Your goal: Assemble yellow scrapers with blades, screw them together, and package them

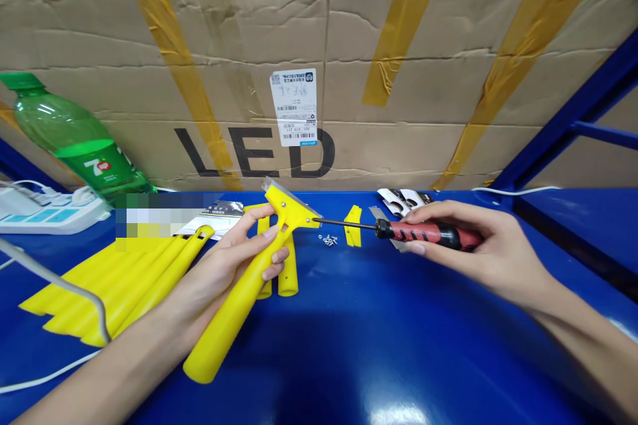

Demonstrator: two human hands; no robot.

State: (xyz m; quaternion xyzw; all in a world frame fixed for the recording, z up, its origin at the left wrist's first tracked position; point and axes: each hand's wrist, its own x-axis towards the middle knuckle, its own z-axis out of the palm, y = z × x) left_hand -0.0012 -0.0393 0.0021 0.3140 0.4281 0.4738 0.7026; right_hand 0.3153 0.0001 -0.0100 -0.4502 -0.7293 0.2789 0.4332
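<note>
My left hand (252,249) is closed around the neck of a yellow scraper (224,312), its handle slanting down toward me. A clear cover lies along the scraper's head, and two screws show on its face. In my right hand (478,246) is a screwdriver (423,234) with a red and black handle, held between thumb and fingers. Its tip is at the right-hand screw (308,220) of the head; whether it sits in the slot I cannot tell. Behind the scraper lie yellow handles (288,272), partly hidden by my left hand.
Small screws and nuts (327,240) lie beside a yellow head plate (353,226) on the blue surface (379,332). More yellow handles (149,279) are at left, with a green bottle (84,139), power strip (50,209) and grey cable (64,279). A cardboard box (423,139) stands behind.
</note>
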